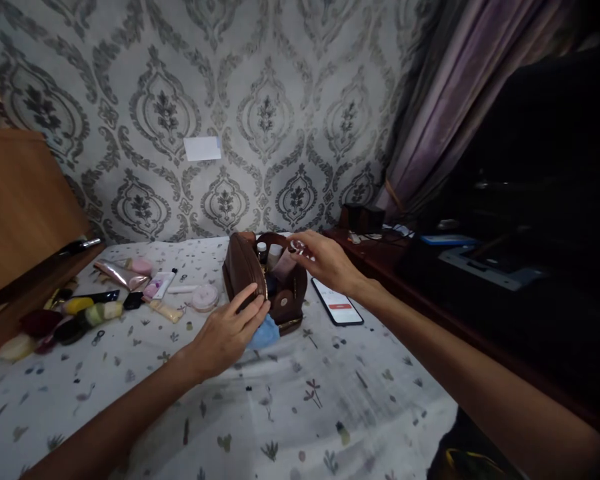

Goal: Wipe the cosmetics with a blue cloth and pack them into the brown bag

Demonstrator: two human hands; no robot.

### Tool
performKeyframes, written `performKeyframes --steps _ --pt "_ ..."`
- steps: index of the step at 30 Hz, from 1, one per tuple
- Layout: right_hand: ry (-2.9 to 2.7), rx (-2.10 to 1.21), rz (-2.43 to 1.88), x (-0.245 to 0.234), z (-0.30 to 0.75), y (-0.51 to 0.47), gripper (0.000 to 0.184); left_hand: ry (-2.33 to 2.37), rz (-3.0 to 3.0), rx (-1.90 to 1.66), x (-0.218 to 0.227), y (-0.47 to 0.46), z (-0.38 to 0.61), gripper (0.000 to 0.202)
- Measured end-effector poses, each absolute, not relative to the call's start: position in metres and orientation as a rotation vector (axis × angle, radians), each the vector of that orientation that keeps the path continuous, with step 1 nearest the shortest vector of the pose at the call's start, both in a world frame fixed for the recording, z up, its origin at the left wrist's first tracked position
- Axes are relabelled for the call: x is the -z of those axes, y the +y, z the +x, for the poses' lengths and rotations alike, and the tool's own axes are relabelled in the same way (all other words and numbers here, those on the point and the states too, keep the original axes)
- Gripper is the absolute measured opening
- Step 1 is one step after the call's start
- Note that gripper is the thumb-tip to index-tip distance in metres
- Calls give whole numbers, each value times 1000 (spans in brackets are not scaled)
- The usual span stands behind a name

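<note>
A brown zip-up cosmetic bag (244, 263) stands unzipped on the cloth-covered table. My left hand (227, 332) grips its near side, the fingers lying over the wall by the zip. A bit of light blue cloth (264, 333) shows under those fingers. Over the right part of the opening, my right hand (325, 257) pinches a small shiny clear item (297, 247), its kind unclear. Just below it, a pale pink item (283, 265) sticks up inside the bag. Also in there is a small bottle with a white cap (262, 249); the deeper contents are dark.
A lit phone (337, 301) lies right of the bag. To the left are a round compact (205, 297), several tubes such as a shiny pink one (120, 273), and a row of hair scrunchies (73, 328). A wooden cabinet (30, 207) borders the left, a dark red surface (395, 267) the right.
</note>
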State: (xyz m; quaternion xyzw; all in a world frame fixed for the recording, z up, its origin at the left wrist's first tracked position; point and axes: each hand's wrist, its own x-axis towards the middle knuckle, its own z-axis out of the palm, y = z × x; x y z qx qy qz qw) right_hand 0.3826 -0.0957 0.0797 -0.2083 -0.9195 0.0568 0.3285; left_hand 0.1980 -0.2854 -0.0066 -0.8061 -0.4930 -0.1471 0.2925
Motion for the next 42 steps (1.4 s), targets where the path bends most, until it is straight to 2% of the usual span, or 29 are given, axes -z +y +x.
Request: performKeyframes --steps 9,24,31,38,42 --pt "-2563 -37 -533 -75 363 -67 27 -1270 -2130 370 13 -284 193 56" --pt "-2693 -59 -787 -79 345 -40 31 -1211 -2067 420 19 -279 192 53" --pt "-2744 43 -979 -78 338 -39 36 -1222 -2093 433 19 -280 191 52" --pt "-2786 193 -949 -82 339 -48 43 -1227 -2089 423 21 -280 191 53" --pt "-2798 138 -871 -77 339 -46 43 -1235 -2083 426 22 -280 191 52"
